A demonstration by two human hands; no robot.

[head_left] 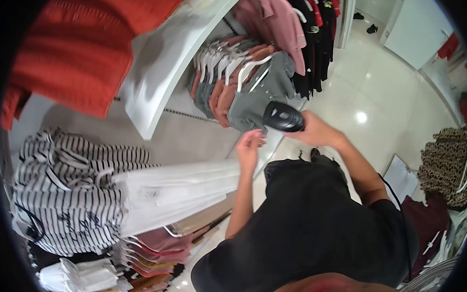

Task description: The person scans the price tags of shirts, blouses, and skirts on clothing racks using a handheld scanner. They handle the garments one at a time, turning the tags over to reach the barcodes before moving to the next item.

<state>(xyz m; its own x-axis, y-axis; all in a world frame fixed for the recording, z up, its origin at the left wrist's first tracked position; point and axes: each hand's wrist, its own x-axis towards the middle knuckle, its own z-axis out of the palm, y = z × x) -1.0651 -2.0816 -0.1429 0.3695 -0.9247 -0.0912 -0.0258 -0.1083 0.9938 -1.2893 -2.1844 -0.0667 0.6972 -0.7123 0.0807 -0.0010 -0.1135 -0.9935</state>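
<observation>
My right hand (pixel 318 130) is wrapped round a black handheld barcode scanner (pixel 284 117), whose head points left toward the hanging clothes. My left hand (pixel 250 145) has its fingers curled together just below the hem of a grey garment (pixel 247 109); whether they pinch a tag or a bit of cloth is too small to make out. The grey garment hangs on a white hanger (pixel 245 74) at the front of a row of grey and rust-coloured clothes (pixel 222 102).
A curved white shelf (pixel 176 60) with orange-red clothes (pixel 81 53) juts out at upper left. Striped tops (pixel 70 187) and white garments (pixel 178 194) hang at left. Pink (pixel 280 23) and black clothes (pixel 312 45) hang beyond. Glossy floor tiles (pixel 381 99) and a leopard-print garment (pixel 445 164) lie right.
</observation>
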